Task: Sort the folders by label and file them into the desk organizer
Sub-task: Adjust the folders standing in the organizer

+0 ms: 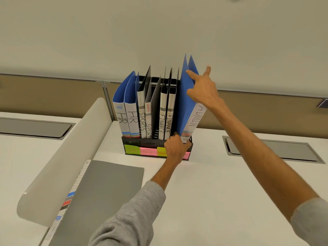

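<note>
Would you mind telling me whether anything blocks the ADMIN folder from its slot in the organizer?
Nothing visible does: the ADMIN folder already stands in the rightmost slot of the organizer, beside the FINANCE folders.

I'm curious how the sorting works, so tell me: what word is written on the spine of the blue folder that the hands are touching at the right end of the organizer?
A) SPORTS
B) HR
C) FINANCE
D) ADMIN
D: the blue folder under the right hand, at the right end of the organizer, has ADMIN handwritten down its white spine.
</note>
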Tool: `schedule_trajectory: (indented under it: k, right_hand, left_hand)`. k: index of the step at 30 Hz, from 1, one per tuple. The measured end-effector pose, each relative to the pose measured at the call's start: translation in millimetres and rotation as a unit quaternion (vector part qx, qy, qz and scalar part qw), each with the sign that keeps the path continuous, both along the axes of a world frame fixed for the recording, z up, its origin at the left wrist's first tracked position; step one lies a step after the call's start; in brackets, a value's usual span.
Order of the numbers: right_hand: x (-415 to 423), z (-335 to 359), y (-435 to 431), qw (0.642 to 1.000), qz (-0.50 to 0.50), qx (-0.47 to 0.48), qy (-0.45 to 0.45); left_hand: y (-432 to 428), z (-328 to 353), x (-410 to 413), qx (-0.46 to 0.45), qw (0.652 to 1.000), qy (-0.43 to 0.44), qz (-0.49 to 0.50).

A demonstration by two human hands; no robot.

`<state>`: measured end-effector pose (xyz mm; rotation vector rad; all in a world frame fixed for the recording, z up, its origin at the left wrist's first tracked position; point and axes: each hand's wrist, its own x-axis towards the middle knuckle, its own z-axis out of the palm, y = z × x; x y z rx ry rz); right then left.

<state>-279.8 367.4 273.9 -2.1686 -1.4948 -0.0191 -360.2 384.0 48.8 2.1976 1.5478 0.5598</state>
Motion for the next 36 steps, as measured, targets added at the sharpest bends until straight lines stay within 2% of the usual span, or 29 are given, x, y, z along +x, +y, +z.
schedule_trajectory:
  k: [3, 16, 20, 25, 32, 36]
  right_hand:
    - [8.1, 5.4, 5.3, 1.0, 0.0, 0.006, 0.015]
    - [11.6, -0.2, 21.0, 0.99, 0.016, 0.062, 0.122]
    - [14.0, -4.1, 23.6, 0.994, 0.012, 0.015, 0.106]
    - [1.9, -8.8, 41.5, 0.99, 0.028, -0.031, 0.133]
    - [8.4, -73.6, 60.2, 0.982, -0.02, -0.015, 0.187]
    - [30.7, -71.6, 71.2, 0.98, 0.009, -0.058, 0.188]
  left_hand:
    - [2.5, -0.8, -2.0, -0.019, 0.999, -0.043, -0.02]
    - [5.0, -7.6, -0.6, -0.005, 0.999, -0.031, -0.019]
    - [7.7, -6.7, -2.0, -0.013, 0.998, -0.053, -0.014]
    - [6.9, -8.3, 1.0, -0.03, 0.996, -0.086, 0.018]
    - [5.1, -11.2, -1.8, 0.003, 0.996, -0.063, 0.065]
    - [8.5, -11.5, 6.8, -0.012, 0.995, -0.072, 0.064]
